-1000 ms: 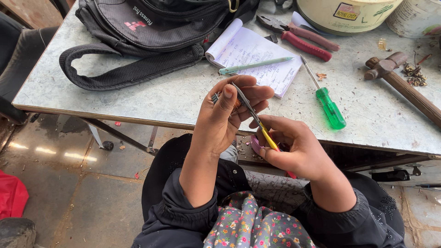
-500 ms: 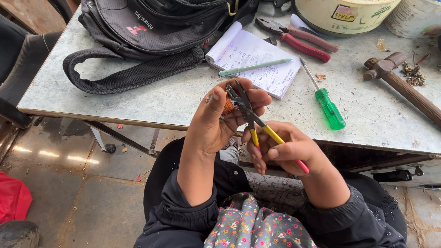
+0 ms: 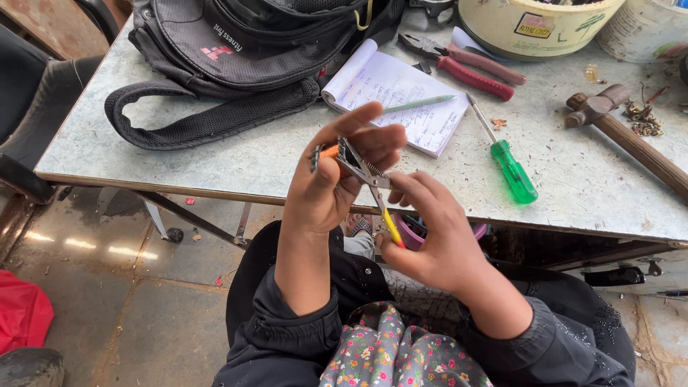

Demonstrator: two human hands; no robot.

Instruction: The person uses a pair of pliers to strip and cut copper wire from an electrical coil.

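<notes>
Two hands: left hand (image 3: pixel 337 183) pinches small orange-wound part (image 3: pixel 324 153); right hand (image 3: pixel 430 229) squeezes yellow-handled steel pliers (image 3: pixel 369 179).

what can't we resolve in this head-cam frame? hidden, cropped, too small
Head view, the only one:
- Small orange part: mostly covered by the left hand; its shape cannot be told.
- Pliers: handles hidden inside the right hand; only a yellow strip shows.
- Hammer: handle cut off by the right edge.
- Cream tub: top cut off by the upper edge.
- Debris by the hammer: too small to identify.
</notes>
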